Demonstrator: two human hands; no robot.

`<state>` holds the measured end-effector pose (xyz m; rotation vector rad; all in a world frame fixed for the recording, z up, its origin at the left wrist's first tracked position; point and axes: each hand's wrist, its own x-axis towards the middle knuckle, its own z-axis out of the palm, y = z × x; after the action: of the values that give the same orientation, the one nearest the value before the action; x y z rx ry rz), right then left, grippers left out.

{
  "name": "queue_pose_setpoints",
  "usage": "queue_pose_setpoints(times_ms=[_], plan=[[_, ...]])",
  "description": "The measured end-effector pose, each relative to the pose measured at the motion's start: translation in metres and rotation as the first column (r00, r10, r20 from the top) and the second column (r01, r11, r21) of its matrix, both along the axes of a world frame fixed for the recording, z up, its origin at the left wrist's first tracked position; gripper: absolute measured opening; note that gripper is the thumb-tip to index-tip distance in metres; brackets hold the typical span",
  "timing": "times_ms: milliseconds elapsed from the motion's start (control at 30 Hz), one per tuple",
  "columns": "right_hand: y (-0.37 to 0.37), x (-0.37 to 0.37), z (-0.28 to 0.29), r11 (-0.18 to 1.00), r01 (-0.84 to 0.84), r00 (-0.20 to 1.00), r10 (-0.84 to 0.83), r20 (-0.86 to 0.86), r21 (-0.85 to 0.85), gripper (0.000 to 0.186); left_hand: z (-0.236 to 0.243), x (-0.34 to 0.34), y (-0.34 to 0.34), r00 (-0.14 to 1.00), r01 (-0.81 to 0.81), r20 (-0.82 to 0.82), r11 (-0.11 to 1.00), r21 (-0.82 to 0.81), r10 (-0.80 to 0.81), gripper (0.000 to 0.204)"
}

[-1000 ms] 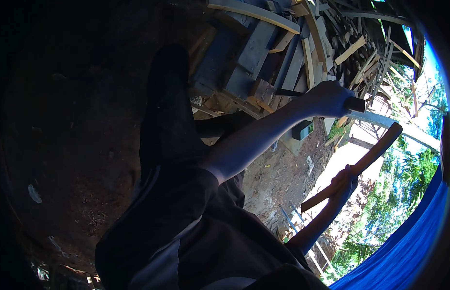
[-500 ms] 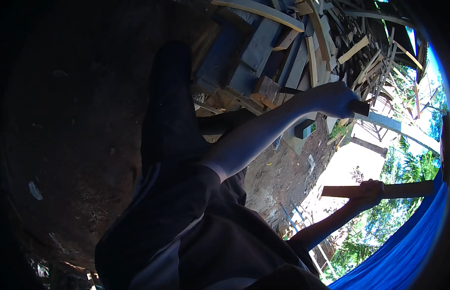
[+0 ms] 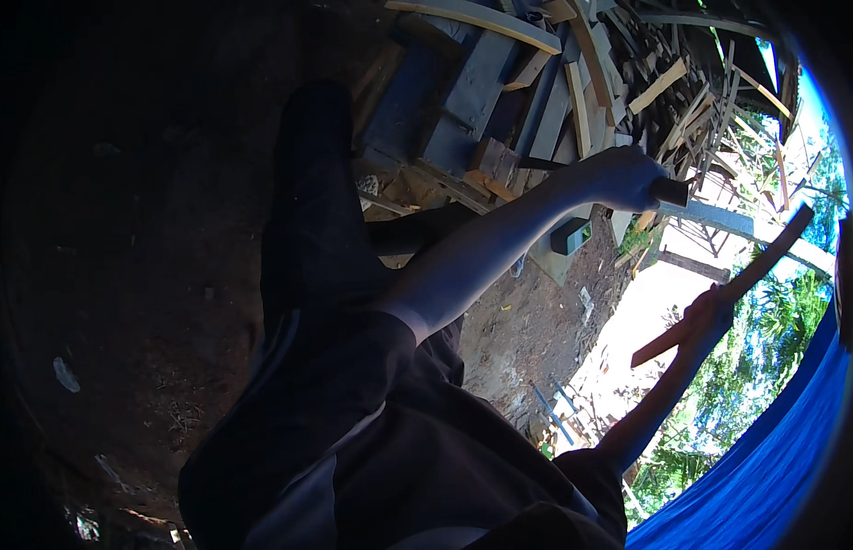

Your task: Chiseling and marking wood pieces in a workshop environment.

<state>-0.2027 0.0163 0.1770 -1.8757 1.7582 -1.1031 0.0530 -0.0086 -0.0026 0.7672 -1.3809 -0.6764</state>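
My left hand point(image 3: 625, 179) is raised at the upper right, its fingers closed round a dark brown wooden piece point(image 3: 669, 192); only a blunt end of it sticks out of the fist. A long grey bar point(image 3: 715, 216) runs rightward from behind that end, and I cannot tell whether the two are joined. Lower down, my right hand point(image 3: 708, 313) grips a narrow brown wooden strip point(image 3: 773, 255). The strip slants, its far end to the upper right and its other end below the fist. The two hands are apart.
Stacked planks and boards point(image 3: 472, 96) and a heap of wood offcuts point(image 3: 669, 101) fill the top. A dark box-like object point(image 3: 570, 236) sits beyond my left forearm. Dirt ground point(image 3: 124, 275) spreads at left. A blue tarp point(image 3: 775, 458) hangs at the lower right, beside green foliage point(image 3: 765, 367).
The wooden strip in my right hand has swung from nearly level to a steep slant, its far end rising toward the left hand's side. My left hand has barely moved.
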Motion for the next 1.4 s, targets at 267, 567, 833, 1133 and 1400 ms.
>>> queue_pose_setpoints(times_ms=[267,567,833,1133,1400], plan=[[-0.015,-0.056,-0.016,0.885,-0.326,0.845,0.115,0.522,0.334,0.021,0.001,-0.014,-0.011,0.998,-0.060,0.023,0.998,0.021,0.059,0.015],[-0.005,-0.051,-0.061,0.932,-0.326,0.931,0.346,0.118,-0.158,0.011,0.006,-0.030,0.000,0.978,-0.053,0.207,0.992,0.114,0.028,0.016],[0.020,-0.020,-0.095,0.982,-0.170,0.872,0.188,0.453,-0.079,0.022,0.002,-0.039,-0.008,0.957,-0.067,0.289,0.979,0.194,0.008,0.018],[0.034,-0.034,-0.116,0.901,-0.144,0.978,0.067,0.197,0.408,0.028,-0.010,-0.055,-0.020,0.927,-0.158,0.360,0.981,0.113,0.108,0.016],[0.038,-0.030,-0.115,0.811,-0.036,0.995,-0.025,0.096,0.584,0.019,-0.021,-0.074,-0.022,0.865,-0.188,0.496,0.966,0.179,0.077,0.018]])
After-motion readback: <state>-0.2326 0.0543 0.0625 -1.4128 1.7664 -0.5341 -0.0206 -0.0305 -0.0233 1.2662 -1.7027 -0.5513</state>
